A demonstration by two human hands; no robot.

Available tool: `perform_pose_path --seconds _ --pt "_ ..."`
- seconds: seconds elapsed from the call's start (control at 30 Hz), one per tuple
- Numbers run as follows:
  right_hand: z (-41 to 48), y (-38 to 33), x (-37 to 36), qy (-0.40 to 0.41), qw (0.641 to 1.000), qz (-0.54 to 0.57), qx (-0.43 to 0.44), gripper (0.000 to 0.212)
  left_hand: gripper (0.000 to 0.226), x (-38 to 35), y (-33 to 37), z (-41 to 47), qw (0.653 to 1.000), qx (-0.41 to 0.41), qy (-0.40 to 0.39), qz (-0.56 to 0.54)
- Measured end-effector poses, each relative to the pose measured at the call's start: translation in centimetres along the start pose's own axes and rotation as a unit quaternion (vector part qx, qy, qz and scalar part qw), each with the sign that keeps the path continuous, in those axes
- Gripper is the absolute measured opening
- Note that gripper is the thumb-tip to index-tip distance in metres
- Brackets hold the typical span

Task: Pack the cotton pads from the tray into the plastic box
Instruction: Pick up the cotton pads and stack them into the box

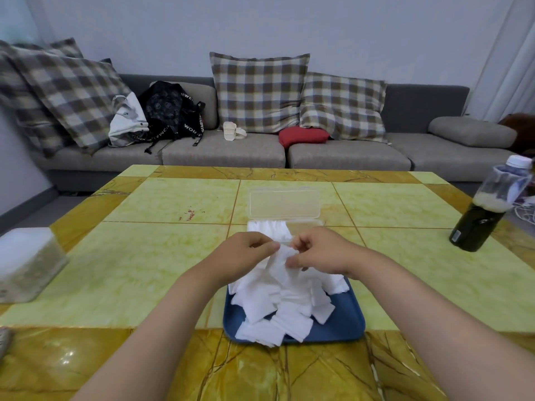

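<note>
Gleaming yellow marble table before grey sofa.

A long grey sofa runs along a plain pale wall. Against the sofa's back lean checked cushions, with more of them piled at its left end. On its seat lie a black backpack beside a white bag, a small cream object, and a red cushion. A loose grey cushion sits at the sofa's right end. Right of the sofa hangs a pale curtain. In front of the sofa stands a glossy yellow-green marbled tabletop. Light is soft and even.
</note>
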State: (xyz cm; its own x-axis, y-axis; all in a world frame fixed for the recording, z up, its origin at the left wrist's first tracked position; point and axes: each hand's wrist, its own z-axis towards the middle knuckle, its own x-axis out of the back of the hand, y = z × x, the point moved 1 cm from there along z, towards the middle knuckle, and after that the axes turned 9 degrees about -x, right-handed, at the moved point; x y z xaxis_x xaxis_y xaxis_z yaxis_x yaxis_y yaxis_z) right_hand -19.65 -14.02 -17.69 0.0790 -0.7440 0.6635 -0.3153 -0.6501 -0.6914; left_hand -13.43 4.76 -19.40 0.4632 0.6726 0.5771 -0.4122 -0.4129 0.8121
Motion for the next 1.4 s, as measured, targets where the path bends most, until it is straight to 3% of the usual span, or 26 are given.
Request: perform_pose_path --seconds 0.27,0.43,0.57,0.87,1.27,1.4 --pt "0.1 0.2 1.1 0.018 0.972 0.233 -0.009 0.027 0.019 -1.0 0.8 0.4 0.972 0.055 0.059 -0.220" --pt "0.3 0.5 1.3 0.076 0.968 0.234 -0.044 0.018 0.020 -1.6 1.1 0.4 0.919 0.116 0.089 -0.367" --pt "0.0 0.5 2.0 0.095 0.973 0.211 -0.025 0.011 0.017 -1.6 0.7 0.6 0.912 0.132 0.149 -0.359" --pt "-0.9 -0.6 2.0 0.074 0.992 0.096 0.039 0.011 0.021 -2.1 2.1 0.1 0.932 0.100 0.040 -0.346" --pt "-0.5 -0.2 1.7 0.105 0.991 0.083 0.027 0.018 0.029 -2.1 2.7 0.2 0.937 0.098 0.021 -0.335" --pt "-0.2 0.7 2.1 0.150 0.986 0.059 0.033 0.019 0.021 -2.2 2.3 0.6 0.950 0.105 0.060 -0.287"
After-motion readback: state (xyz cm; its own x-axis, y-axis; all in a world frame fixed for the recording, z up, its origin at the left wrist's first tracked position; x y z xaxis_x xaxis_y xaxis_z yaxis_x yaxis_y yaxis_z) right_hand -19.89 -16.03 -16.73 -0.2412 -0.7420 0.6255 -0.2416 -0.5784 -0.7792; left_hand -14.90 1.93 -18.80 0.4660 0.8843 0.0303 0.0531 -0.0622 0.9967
